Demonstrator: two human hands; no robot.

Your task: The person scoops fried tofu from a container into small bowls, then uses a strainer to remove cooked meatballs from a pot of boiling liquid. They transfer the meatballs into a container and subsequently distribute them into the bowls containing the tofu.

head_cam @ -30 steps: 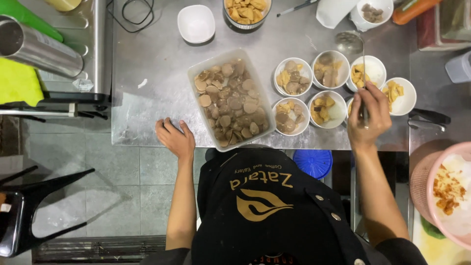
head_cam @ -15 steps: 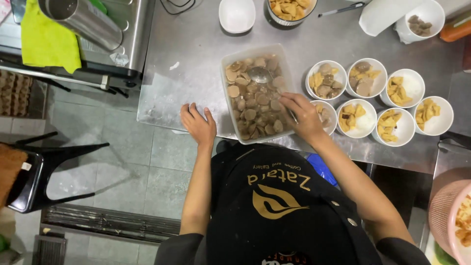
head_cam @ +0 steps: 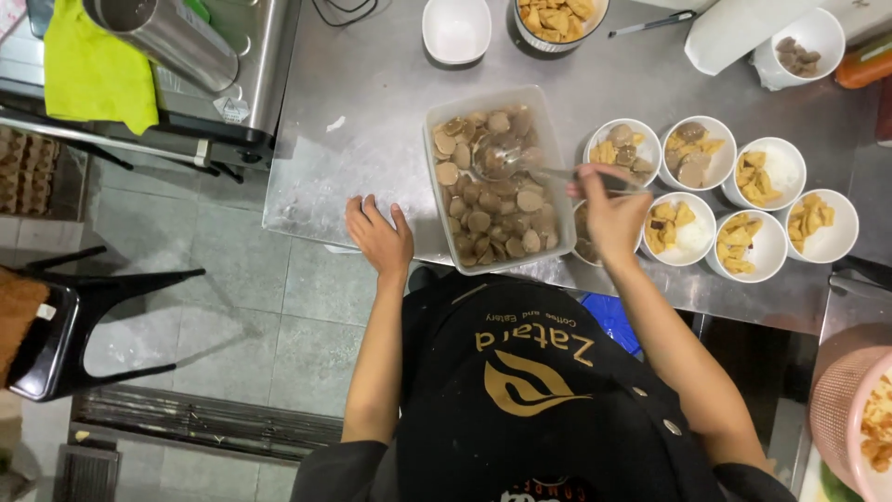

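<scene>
My right hand is shut on a metal spoon. The spoon's bowl sits among brown sliced meatballs in a clear rectangular container on the steel table. My left hand lies flat at the table's near edge, left of the container, fingers spread and holding nothing. Right of the container stand several small white bowls with yellow fried pieces. Two of them, such as the bowl, also hold brown pieces. My right hand partly covers one bowl.
An empty white bowl and a bowl of fried pieces stand at the back, a bowl of brown bits at the far right. A steel cylinder and yellow-green cloth lie left. A black stool stands on the tiled floor.
My right hand has moved left with the spoon, from the white bowls to the container of meatballs. My left hand has stayed at the table edge.
</scene>
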